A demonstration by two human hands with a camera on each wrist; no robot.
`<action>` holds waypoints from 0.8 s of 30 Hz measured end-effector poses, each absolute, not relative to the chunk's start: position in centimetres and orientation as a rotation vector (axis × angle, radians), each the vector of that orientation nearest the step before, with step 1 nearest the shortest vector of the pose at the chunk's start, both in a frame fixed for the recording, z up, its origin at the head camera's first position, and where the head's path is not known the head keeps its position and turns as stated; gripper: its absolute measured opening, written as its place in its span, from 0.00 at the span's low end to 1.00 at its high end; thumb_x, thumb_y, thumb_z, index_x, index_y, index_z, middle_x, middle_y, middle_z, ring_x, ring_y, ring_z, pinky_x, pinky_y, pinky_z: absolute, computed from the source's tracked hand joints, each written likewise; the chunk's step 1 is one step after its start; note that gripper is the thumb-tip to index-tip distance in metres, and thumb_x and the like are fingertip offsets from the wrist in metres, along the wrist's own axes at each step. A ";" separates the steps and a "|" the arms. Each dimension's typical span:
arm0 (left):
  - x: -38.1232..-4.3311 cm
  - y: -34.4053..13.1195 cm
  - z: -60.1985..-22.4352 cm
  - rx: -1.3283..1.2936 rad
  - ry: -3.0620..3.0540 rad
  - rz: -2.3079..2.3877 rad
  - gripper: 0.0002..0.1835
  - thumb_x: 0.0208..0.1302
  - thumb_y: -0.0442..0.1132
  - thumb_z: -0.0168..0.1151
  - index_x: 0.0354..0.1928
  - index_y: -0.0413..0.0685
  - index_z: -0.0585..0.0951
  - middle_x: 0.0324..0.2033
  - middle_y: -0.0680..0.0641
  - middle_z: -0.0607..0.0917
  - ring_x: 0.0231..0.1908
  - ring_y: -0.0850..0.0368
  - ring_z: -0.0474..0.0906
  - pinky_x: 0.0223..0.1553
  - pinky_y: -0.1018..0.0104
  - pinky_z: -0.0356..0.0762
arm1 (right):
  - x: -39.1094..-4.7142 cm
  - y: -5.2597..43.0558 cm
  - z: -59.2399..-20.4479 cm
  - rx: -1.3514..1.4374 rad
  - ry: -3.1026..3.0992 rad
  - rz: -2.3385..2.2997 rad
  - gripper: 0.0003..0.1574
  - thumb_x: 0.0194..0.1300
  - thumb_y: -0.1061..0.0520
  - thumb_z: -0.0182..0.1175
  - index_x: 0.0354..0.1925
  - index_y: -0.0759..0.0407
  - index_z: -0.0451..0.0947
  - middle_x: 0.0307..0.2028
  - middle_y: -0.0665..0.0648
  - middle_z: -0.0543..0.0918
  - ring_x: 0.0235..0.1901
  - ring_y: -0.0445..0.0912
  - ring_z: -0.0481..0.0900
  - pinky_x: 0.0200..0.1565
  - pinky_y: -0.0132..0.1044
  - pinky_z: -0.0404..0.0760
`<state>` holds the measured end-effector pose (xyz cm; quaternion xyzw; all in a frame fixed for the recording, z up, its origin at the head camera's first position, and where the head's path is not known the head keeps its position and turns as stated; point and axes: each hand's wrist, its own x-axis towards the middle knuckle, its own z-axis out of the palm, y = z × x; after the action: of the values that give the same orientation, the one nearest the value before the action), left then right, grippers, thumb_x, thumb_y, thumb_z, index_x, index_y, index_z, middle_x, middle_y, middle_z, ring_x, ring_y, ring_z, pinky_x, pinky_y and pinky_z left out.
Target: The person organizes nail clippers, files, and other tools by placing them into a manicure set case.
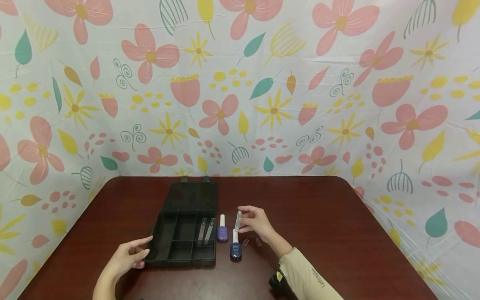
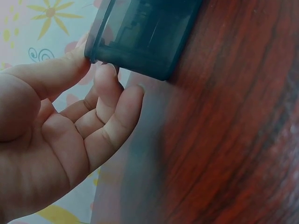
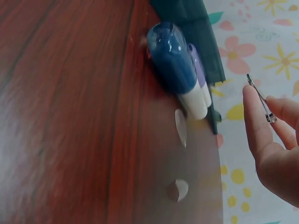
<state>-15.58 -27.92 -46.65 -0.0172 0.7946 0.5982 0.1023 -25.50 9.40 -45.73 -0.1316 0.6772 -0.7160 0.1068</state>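
Note:
My right hand [image 1: 258,224] pinches a small silver nail clipper [image 1: 238,218] between thumb and fingers, just above the white cap of a dark blue nail polish bottle [image 1: 236,250]. In the right wrist view the clipper [image 3: 261,101] shows edge-on. My left hand [image 1: 125,257] holds the near left side of a black compartment box [image 1: 180,263], thumb and fingers at its rim. The box lid [image 1: 191,196] lies back, unfolded. Two slim metal tools [image 1: 209,230] lean in the right compartments of the box.
A purple nail polish bottle [image 1: 222,233] stands between the box and the blue bottle. Two small clear nail-shaped pieces [image 3: 181,127] lie on the dark wooden table [image 1: 300,208] right of the bottles. A flowered cloth [image 1: 240,125] hangs behind the table.

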 end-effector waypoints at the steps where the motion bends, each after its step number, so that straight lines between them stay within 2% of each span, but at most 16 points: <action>1: -15.6 -28.0 -46.7 -0.048 2.345 1.768 0.28 0.59 0.33 0.58 0.60 0.28 0.62 0.21 0.48 0.70 0.20 0.58 0.73 0.29 0.60 0.78 | -25.5 9.2 -45.6 -0.388 1.996 -2.107 0.26 0.54 0.75 0.55 0.53 0.79 0.65 0.29 0.62 0.77 0.25 0.49 0.80 0.29 0.48 0.79; 9: -15.7 -28.1 -47.0 -0.045 2.346 1.779 0.28 0.59 0.34 0.58 0.60 0.29 0.62 0.21 0.48 0.71 0.20 0.58 0.73 0.28 0.61 0.78 | -25.7 7.4 -45.3 -0.418 1.982 -2.089 0.25 0.55 0.74 0.56 0.53 0.77 0.66 0.30 0.63 0.76 0.27 0.50 0.80 0.32 0.50 0.78; 15: -15.7 -28.0 -47.1 -0.047 2.354 1.781 0.28 0.59 0.33 0.58 0.60 0.29 0.63 0.21 0.48 0.71 0.20 0.58 0.73 0.28 0.61 0.79 | -25.7 6.1 -45.2 -0.442 1.956 -2.099 0.25 0.56 0.73 0.55 0.53 0.77 0.66 0.30 0.62 0.76 0.28 0.54 0.80 0.31 0.48 0.79; 21: -15.6 -28.0 -47.0 -0.042 2.354 1.785 0.28 0.59 0.33 0.58 0.60 0.29 0.63 0.22 0.48 0.71 0.20 0.57 0.74 0.28 0.61 0.79 | -25.6 5.0 -45.2 -0.418 1.918 -2.130 0.25 0.56 0.74 0.55 0.53 0.78 0.65 0.29 0.61 0.77 0.26 0.51 0.80 0.31 0.46 0.79; 24: -15.6 -28.0 -47.0 -0.053 2.353 1.782 0.28 0.59 0.33 0.58 0.60 0.29 0.63 0.22 0.48 0.71 0.20 0.57 0.74 0.28 0.61 0.78 | -25.5 4.4 -45.2 -0.410 1.911 -2.145 0.26 0.55 0.74 0.55 0.53 0.79 0.64 0.30 0.63 0.78 0.27 0.55 0.81 0.31 0.47 0.79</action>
<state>-15.58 -27.99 -47.01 -0.0179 0.7934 0.6010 0.0947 -25.49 4.40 -45.24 -0.1403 0.6537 -0.7339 0.1198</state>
